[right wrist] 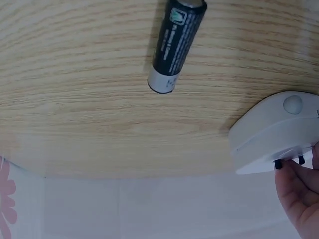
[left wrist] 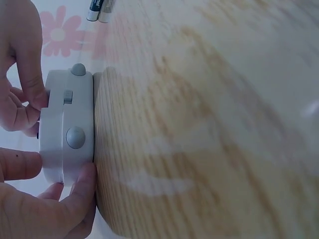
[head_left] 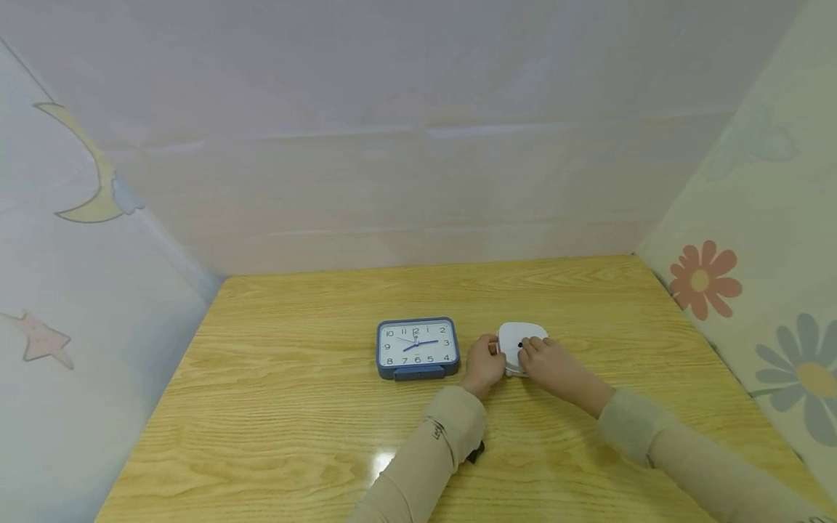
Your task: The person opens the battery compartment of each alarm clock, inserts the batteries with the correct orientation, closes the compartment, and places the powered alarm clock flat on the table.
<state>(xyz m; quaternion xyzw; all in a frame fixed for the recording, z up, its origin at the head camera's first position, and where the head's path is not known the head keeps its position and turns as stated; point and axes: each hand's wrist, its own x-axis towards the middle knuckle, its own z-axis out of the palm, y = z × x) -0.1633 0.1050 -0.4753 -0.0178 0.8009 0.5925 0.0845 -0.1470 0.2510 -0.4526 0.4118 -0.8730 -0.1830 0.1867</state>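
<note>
A small white alarm clock (head_left: pixel 515 334) lies flat on the table with its back up. In the left wrist view its side shows two round grey feet (left wrist: pixel 76 137) and a small switch (left wrist: pixel 68 97); its face is hidden. My left hand (head_left: pixel 484 367) grips the left side between thumb and fingers. Over the back, my right hand (head_left: pixel 552 369) has curled fingers at the clock's edge. One of its fingertips touches a black knob (right wrist: pixel 278 164) in the right wrist view.
A blue alarm clock (head_left: pixel 418 370) stands left of my left hand, its dial showing. A dark battery (right wrist: pixel 174 47) lies on the wooden table (head_left: pixel 294 421); batteries (left wrist: pixel 94 10) also appear in the left wrist view. Patterned walls (head_left: pixel 418 181) enclose the table's back and sides.
</note>
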